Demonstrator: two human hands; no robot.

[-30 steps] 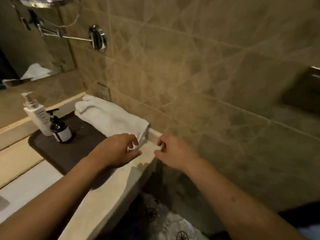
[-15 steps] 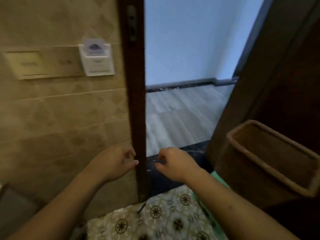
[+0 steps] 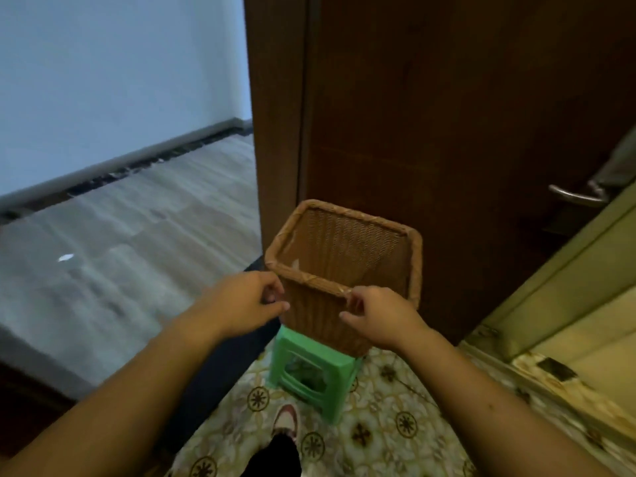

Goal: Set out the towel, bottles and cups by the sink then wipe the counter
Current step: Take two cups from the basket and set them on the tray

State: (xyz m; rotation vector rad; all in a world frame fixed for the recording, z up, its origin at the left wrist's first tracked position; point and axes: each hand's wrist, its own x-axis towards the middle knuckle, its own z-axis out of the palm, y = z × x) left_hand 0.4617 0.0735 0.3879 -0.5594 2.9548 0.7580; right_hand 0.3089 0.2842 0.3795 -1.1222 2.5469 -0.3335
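The view has swung on from the door frame of half a second ago; the basket (image 3: 344,266) now stands dead ahead on a green stool (image 3: 311,368), against the brown door (image 3: 447,132). Left hand (image 3: 241,301) and right hand (image 3: 378,316) hover before its near rim, fingers loosely curled, each grip empty. Towel, bottles and cups are out of view. A shoe (image 3: 285,420) shows on the patterned floor (image 3: 389,432).

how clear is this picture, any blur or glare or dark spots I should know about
Head view: the wicker basket and green stool read fairly sharp, the grey floor is smeared by motion, the brown door sits dim and nearly featureless, and the wide lens bends the edges; no strong glare.
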